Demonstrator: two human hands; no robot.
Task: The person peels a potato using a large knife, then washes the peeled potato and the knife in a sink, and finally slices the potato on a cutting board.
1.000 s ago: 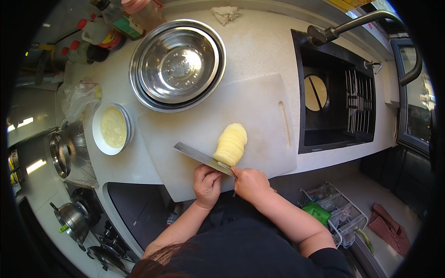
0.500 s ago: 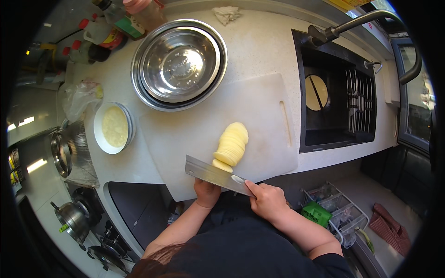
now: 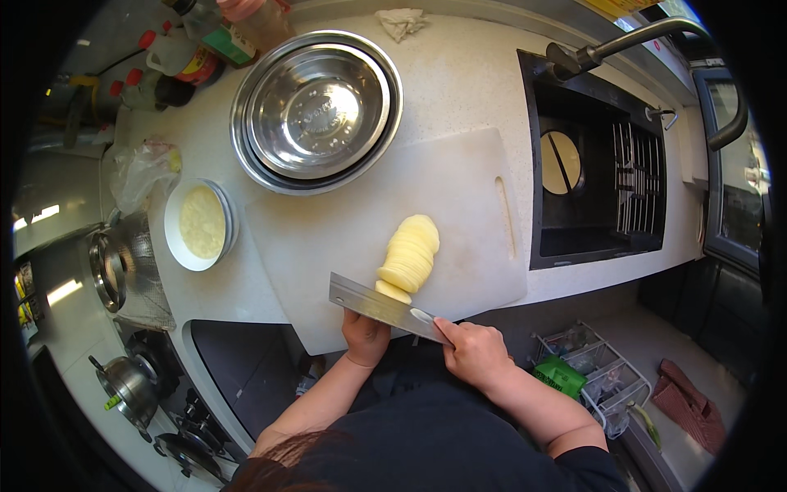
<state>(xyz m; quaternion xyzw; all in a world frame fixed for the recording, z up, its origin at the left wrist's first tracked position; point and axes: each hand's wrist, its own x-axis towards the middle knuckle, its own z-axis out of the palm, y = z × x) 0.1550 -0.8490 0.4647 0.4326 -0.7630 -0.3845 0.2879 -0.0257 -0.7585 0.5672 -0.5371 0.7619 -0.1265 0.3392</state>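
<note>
My right hand [image 3: 478, 353] grips the handle of a wide cleaver [image 3: 384, 310]. Its blade slants up to the left over the near edge of the white cutting board [image 3: 471, 176]. My left hand [image 3: 366, 336] is close under the blade's left part; the blade hides its fingers, and I cannot tell whether they hold anything. Just beyond the blade, pale yellow potato slices [image 3: 412, 250] lie overlapped in a row, leaning away from me. One thicker piece [image 3: 393, 291] rests at the near end, next to the blade.
Nested steel bowls [image 3: 250, 168] stand at the board's far left corner. Left of the board is a white bowl [image 3: 174, 246] with pale yellow contents. A black sink [image 3: 574, 242] with a faucet [image 3: 602, 56] lies to the right. Bottles [image 3: 197, 66] stand at the back left.
Almost nothing differs. The cleaver and both hands hold nearly the same place, and the potato slices have not moved.
</note>
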